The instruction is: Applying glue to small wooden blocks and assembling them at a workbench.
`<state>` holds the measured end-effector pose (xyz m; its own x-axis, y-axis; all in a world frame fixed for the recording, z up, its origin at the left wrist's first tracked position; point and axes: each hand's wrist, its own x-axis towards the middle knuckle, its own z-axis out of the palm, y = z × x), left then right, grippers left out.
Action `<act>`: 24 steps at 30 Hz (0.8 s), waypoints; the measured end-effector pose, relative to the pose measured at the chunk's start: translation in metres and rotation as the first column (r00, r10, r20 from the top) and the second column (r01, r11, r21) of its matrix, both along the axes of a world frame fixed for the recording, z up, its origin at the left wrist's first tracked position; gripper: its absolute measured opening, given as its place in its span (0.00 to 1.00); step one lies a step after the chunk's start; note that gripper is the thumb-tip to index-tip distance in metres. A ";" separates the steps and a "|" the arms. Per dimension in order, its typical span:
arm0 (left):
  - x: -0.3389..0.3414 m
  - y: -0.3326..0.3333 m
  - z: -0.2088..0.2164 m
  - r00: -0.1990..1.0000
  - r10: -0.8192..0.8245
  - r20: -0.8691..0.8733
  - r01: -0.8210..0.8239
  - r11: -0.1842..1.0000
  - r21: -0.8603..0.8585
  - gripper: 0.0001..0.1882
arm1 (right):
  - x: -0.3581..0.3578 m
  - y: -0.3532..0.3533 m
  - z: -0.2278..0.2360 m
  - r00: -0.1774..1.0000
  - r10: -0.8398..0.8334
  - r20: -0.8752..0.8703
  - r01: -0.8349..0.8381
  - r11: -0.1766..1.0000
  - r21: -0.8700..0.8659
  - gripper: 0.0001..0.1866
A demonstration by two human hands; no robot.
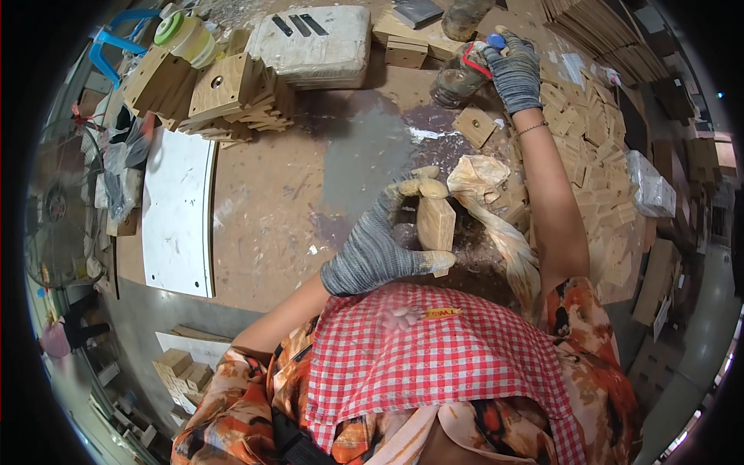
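Observation:
My left hand point(380, 244), in a grey knit glove with tan fingertips, grips a small flat wooden block point(436, 225) by its edges, standing it up just in front of my apron. My right hand point(513, 76), gloved alike, reaches to the far right. Its fingers are closed around something with a blue top point(495, 41) and a red rim point(476, 60); what it is I cannot make out. Right beside it stands a dark, stained jar point(453, 84). A loose wooden block with a hole point(474, 126) lies below that jar.
A heap of wooden blocks point(581, 139) covers the right side. Stacked wooden pieces point(225, 93), a wrapped white package point(314, 46) and a green-lidded jar point(186, 39) stand far left. A white board point(178, 209) lies at left; a crumpled cloth point(496, 209) lies right of the held block.

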<state>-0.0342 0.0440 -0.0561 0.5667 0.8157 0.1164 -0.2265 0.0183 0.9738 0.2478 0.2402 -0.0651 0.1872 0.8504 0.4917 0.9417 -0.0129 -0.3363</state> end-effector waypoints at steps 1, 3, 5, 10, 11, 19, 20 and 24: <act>0.000 0.002 -0.001 1.000 0.015 -0.018 -0.014 0.996 0.088 0.39 | 0.000 -0.001 0.000 0.999 0.019 -0.030 -0.019 1.000 0.010 0.29; 0.001 0.006 0.001 1.000 0.008 -0.012 -0.006 0.990 0.139 0.40 | 0.004 -0.003 -0.001 0.998 0.031 -0.058 -0.030 0.999 0.022 0.29; 0.002 0.010 0.001 1.000 -0.001 -0.005 0.002 0.981 0.192 0.40 | 0.011 -0.003 -0.005 0.989 0.094 -0.114 -0.089 0.995 0.044 0.27; -0.001 0.018 -0.018 0.990 0.121 -0.072 -0.097 0.958 0.269 0.39 | 0.003 -0.017 0.015 0.977 0.161 -0.137 -0.151 0.986 0.076 0.21; -0.002 0.019 -0.020 0.991 0.114 -0.066 -0.092 0.957 0.274 0.39 | 0.006 -0.019 0.019 0.967 0.200 -0.155 -0.185 0.977 0.110 0.20; -0.033 0.027 -0.027 0.950 0.311 -0.009 -0.311 0.950 0.015 0.45 | -0.008 -0.088 0.097 0.810 0.322 -0.490 -0.181 0.932 0.313 0.18; -0.035 0.029 -0.021 0.933 0.342 0.113 -0.339 0.940 -0.048 0.45 | -0.015 -0.101 0.098 0.851 0.225 -0.475 -0.093 0.954 0.286 0.19; -0.029 0.034 -0.003 0.840 0.428 0.334 -0.438 0.898 -0.050 0.47 | -0.071 -0.149 0.035 0.417 0.401 -0.815 -0.313 0.906 0.285 0.16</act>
<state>-0.0633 0.0782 -0.0590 0.0816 0.9627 0.2579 -0.5109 -0.1817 0.8402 0.1773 0.0917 -0.0299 0.2313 0.9124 0.3377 0.1102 0.3203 -0.9409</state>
